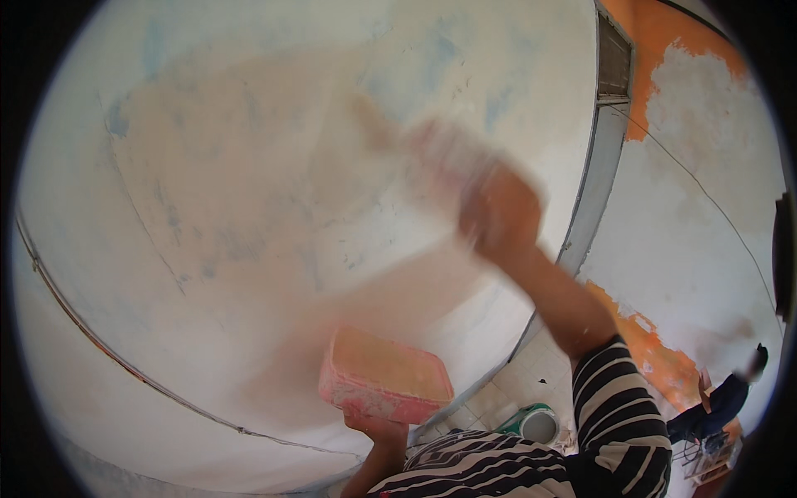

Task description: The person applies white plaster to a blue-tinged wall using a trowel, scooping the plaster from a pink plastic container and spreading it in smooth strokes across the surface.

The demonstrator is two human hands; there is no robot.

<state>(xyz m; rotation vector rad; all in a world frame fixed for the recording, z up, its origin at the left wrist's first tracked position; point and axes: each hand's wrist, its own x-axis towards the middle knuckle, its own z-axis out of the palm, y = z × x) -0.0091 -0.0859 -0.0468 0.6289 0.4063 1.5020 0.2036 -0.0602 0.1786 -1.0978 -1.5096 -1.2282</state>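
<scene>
My left hand point(378, 427) supports a pink plastic tub point(386, 407) from underneath, its fingers mostly hidden by the tub. The tub is rectangular with rounded corners, smeared on its side, and shows a beige surface inside. Up in front of the wall point(249, 183), my right hand point(502, 212) is closed round a broad, pale and reddish brush-like tool point(444, 158). Motion smears both hand and tool, so its exact kind is unclear, as is whether it touches the wall. The wall is off-white with beige and bluish patches, and shadows of the arm and tub fall across it.
A cable point(141, 378) runs along the lower left wall. Right of my arm are a grey frame point(594, 174) and another wall with peeling orange paint point(647, 336). A green-and-white bucket point(540, 425) stands on the tiled floor. Another person point(718, 402) is at the far right.
</scene>
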